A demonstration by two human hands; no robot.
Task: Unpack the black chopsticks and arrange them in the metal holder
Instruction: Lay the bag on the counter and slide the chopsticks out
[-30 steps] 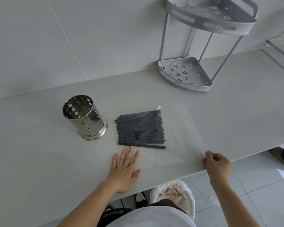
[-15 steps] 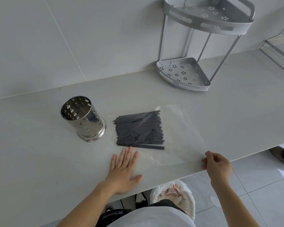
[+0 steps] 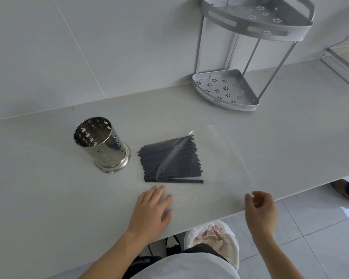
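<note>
Left hand (image 3: 152, 210) flat near the surface's (image 3: 48, 188) front edge, pinning the clear bag (image 3: 226, 158) for unpacking; right hand (image 3: 260, 206) loosely curled at that edge, grasping nothing. Black chopsticks (image 3: 169, 160) bagged mid-surface, just beside the empty upright metal holder (image 3: 103, 146).

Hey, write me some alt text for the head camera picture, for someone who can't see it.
A bundle of black chopsticks lies sealed in a clear plastic bag on a pale counter, beside an empty, upright perforated metal holder. The person's left hand rests flat near the bag; the right hand hovers open at the counter's edge. A corner rack stands behind.
</note>
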